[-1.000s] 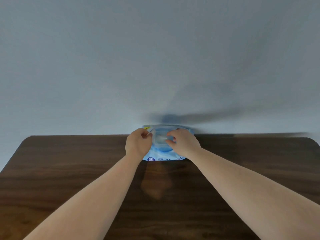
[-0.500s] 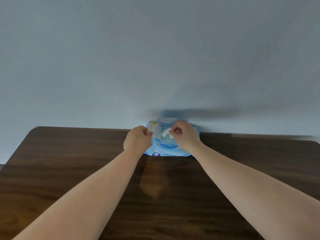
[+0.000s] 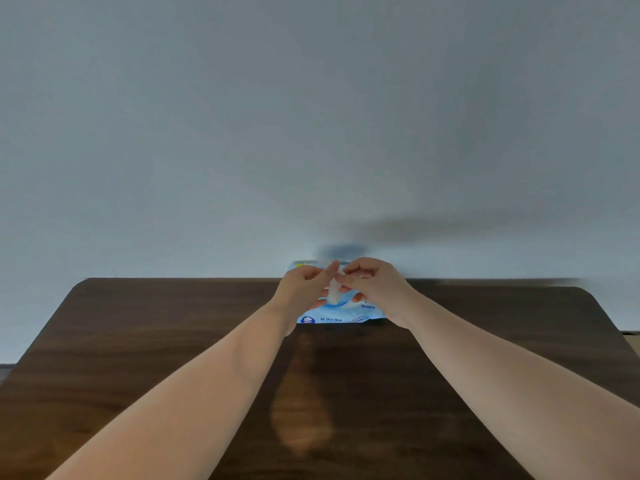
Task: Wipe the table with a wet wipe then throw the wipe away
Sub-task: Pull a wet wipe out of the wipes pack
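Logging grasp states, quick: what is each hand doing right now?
Left hand: closed, on the wipe pack; exact grip cannot be told.
Right hand: pinched shut on the wet wipe, pulling it up.

A plain room, likely a home

We see only a dark wooden table [image 3: 173, 341] against a bare grey-white wall [image 3: 311, 116].

A plain pale grey-blue wall [image 3: 311, 116] fills the upper half of the view. Soft dark shadows [image 3: 415, 228] smear across it low on the right. At the far right edge, a small tan corner of something [image 3: 631, 336] shows, too cropped to identify.
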Motion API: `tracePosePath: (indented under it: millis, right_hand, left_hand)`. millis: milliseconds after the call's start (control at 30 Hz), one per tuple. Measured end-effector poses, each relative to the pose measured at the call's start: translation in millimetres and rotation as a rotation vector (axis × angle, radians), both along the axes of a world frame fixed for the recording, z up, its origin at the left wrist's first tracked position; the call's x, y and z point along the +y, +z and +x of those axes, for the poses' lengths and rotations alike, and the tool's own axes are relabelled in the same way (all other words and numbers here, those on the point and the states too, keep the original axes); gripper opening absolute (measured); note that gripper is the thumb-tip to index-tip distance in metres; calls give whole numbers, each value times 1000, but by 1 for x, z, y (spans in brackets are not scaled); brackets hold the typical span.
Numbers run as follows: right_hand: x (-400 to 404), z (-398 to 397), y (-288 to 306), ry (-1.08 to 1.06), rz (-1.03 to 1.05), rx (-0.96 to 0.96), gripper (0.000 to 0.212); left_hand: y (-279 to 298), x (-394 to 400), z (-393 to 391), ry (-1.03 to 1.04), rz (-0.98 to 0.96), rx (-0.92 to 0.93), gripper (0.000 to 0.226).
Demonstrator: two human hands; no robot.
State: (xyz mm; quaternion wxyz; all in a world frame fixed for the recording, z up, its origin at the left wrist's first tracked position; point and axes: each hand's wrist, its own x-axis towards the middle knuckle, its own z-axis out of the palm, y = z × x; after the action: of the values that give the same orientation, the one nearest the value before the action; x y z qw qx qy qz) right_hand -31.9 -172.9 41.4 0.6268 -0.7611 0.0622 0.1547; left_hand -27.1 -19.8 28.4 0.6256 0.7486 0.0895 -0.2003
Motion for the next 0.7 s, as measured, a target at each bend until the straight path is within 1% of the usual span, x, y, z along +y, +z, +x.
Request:
tracePosePath:
  millis: [67,133,233,300,367,467,533,567,633,700]
  right_hand:
    - [4,-6,4,54,-5,3,9]
    - [7,-11,6,63,24,8,6]
    - [12,-18,5,33,89,39,8]
    - [17,-21,2,13,54,53,12]
    - [21,-23,-1,-82,26,42,13]
    - [19,-24,-5,-317,24,29,16]
    - [15,-26,-5,-380,-38,33,16]
    - [12,-27,-6,-373,-94,22,16]
    - [10,-31,-5,-280,-244,-43,15]
    - [8,-34,-3,-193,-348,-114,19]
  left_hand:
    - [1,2,-5,76,-54,27,36]
    - [1,8,-9,155,-87,37,26]
    - [1,18,-17,180,-46,20,15]
    - [1,23,-22,189,-16,4,13]
    - [0,30,-27,195,27,-21,14]
    - [-3,45,-33,190,53,-25,15]
    - [-2,52,-36,171,84,-13,14]
    - [-2,54,-38,154,120,-12,13]
    - [-1,57,-39,120,201,-16,10]
    - [0,59,-41,88,252,-34,11]
